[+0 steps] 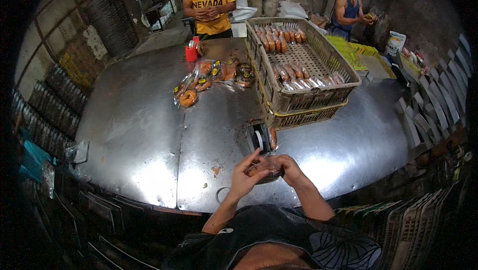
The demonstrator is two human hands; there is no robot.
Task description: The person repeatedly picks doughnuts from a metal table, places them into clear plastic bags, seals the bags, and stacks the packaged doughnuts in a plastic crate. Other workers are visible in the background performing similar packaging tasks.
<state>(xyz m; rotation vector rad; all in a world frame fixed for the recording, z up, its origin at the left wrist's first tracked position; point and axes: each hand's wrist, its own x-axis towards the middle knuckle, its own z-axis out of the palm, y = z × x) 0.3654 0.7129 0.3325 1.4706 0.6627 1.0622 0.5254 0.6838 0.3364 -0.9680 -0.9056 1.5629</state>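
Just above the near edge of the metal table, my left hand and my right hand hold a brown bread in a clear plastic bag from both sides. Fingers of both hands are closed round it and partly hide it. Right beyond my hands stands a black tape dispenser with a pale tape roll. Against its right side lies a long brown bread piece. A pale ring rests on the table to the left of my left wrist.
Stacked plastic crates at the table's far right hold rows of bagged breads. Several bagged ring breads are heaped left of them, near a red tape dispenser. Two people work beyond the table. Racks of trays stand along both sides.
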